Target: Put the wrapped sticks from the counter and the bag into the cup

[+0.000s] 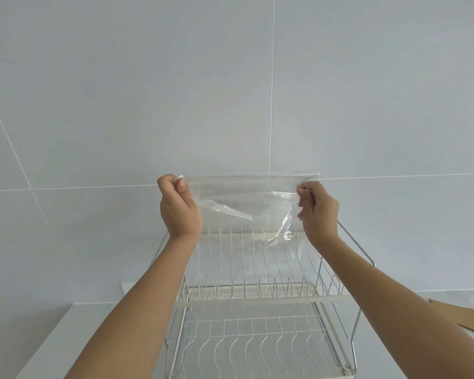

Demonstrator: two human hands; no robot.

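The left hand and the right hand each pinch a top corner of the clear bag, held up above the dish rack. To open it well, pull the two lips apart gently (no sticks or cup are visible).

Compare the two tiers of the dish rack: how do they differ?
Upper tier sits higher and nearer the wall; lower tier sits below it, nearer the camera. Upper tier's wires look mostly straight; lower tier's are wavy. The clear bag hangs in front of the upper tier only. Both are pale wire grids.
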